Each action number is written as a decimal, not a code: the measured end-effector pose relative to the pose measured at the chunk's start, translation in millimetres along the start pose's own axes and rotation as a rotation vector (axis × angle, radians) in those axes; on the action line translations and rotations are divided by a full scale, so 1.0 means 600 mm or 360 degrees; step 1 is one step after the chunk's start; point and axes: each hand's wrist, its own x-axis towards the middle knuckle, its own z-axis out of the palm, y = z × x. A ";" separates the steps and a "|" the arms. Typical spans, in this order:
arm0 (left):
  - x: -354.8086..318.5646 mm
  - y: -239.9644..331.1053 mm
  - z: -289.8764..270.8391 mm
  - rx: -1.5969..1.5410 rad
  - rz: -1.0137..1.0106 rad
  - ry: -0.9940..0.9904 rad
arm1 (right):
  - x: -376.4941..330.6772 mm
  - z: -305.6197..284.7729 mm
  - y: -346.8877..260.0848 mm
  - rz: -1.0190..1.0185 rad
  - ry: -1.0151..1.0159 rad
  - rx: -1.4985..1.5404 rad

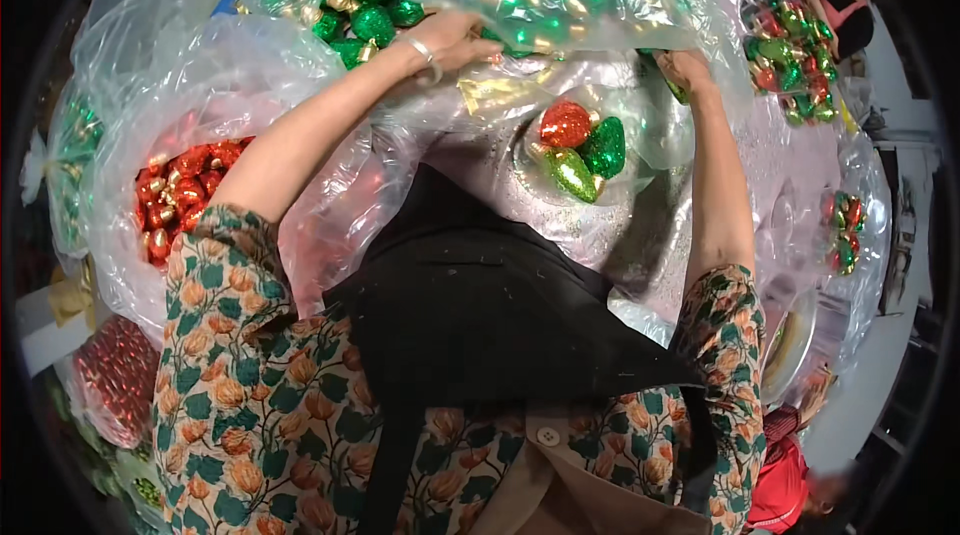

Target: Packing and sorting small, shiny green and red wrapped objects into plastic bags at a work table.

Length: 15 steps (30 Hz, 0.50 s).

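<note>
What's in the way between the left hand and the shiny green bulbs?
Nothing visible blocks the green bulbs just left of the left hand; they look uncovered. To that hand's right, though, the clear plastic bag lies over more green ones.

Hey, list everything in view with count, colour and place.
Green ornaments: many, green and gold, top, inside plastic
Red ornaments: many, red and gold, left
Ornament trio: three pieces, red, dark green, light green, centre
Mixed ornament piles: two, red and green, right
Plastic bags: several, clear, top and left
Bundle: one, dark red, lower left
Table: one, pinkish silver, centre
Other people: two, partly visible, right
Apron: one, black, lower centre
Shirt: one, floral, bottom
Bracelet: one, pale, left wrist
Left hand: one, by green ornaments
Right hand: one, upper right of centre
</note>
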 end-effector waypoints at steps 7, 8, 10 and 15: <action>0.132 0.074 -0.131 -0.0819 0.0286 0.0264 | 0.032 -0.014 -0.062 -0.0006 0.0236 -0.0182; 0.160 0.072 -0.147 -0.1020 0.0024 0.0347 | 0.035 -0.016 -0.072 0.0134 0.0002 -0.0187; 0.226 0.074 -0.155 -0.1242 -0.0184 0.0380 | 0.025 -0.014 -0.031 0.0210 -0.0038 -0.0143; 0.242 -0.101 -0.111 -0.0220 0.0013 0.1291 | 0.014 -0.021 -0.121 0.0118 -0.0382 -0.0085</action>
